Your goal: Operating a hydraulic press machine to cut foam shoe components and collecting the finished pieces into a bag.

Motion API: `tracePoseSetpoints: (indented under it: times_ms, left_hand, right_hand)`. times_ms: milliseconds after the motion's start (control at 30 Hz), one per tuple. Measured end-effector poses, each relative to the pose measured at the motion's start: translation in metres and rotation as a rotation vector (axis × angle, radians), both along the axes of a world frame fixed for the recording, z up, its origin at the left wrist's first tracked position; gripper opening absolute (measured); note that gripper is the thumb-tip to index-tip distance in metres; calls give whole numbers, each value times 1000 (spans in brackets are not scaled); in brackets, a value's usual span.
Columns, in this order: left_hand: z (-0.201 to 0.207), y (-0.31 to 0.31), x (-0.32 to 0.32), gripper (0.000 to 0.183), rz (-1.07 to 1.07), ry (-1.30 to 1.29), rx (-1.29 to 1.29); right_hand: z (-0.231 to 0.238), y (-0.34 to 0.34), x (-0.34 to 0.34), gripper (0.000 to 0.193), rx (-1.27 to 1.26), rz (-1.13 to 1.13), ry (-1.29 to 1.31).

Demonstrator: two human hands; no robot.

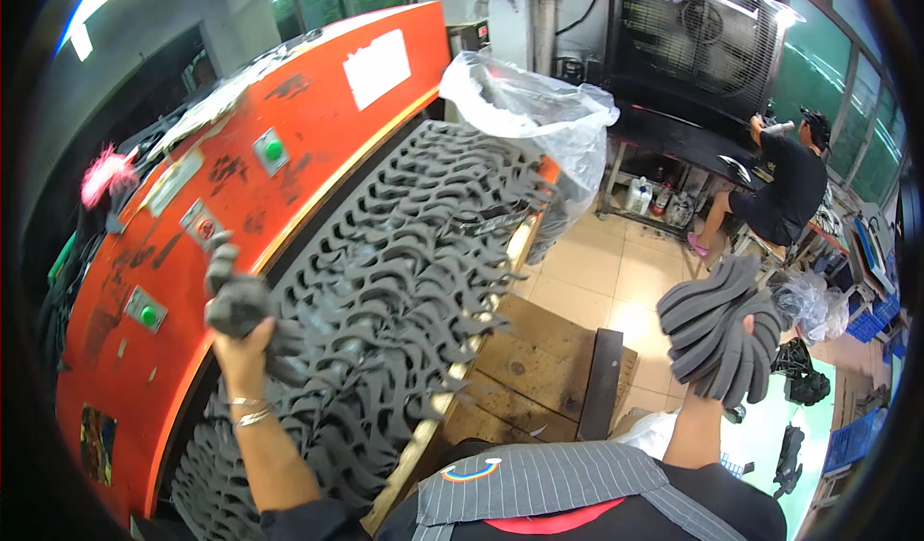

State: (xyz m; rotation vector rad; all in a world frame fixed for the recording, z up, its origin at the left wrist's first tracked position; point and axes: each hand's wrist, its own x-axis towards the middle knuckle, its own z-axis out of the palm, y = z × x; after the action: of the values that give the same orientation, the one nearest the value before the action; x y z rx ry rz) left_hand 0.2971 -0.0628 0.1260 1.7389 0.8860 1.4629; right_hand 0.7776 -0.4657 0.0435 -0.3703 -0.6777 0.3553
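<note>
My left hand [243,348] is raised beside the orange machine, closed round a few dark grey curved foam strips [239,302]. One strip pokes up toward the red button, and others hang over the cut foam. Out to the right, my right hand [705,408] grips a thick fanned bundle of similar foam strips [717,334]. The bundle hides most of its fingers; one fingertip shows at the bundle's right side. Between my hands, a long bed of cut grey foam [385,281] lies along the machine, its wavy crescent strips partly separated by gaps.
The orange machine [318,108] carries green and red buttons. A clear plastic bag [539,108] hangs at the bed's far end. Brown boards [529,368] stand beside the bed. Farther right, a person [789,175] sits at a black bench, near blue crates [857,435].
</note>
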Motion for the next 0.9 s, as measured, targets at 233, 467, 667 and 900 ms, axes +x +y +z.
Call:
tracePoseSetpoints:
  times_ms: [233,467,667,900]
  left_hand:
    - [10,47,254,46,-752,-486,-487]
    - [31,142,454,24,-961,-743,-656]
    - [-1,250,599,52,-854,-680,-632]
    - [-44,214,581,40,-751,-3,-455]
  right_hand:
    - [-1,68,49,61,-172,-190,-86]
    - [39,149,166,63,-418,-329,-246]
    - [77,279,243,65,-626,-334,-325]
    - [82,431,360,67,-803,-156,-417]
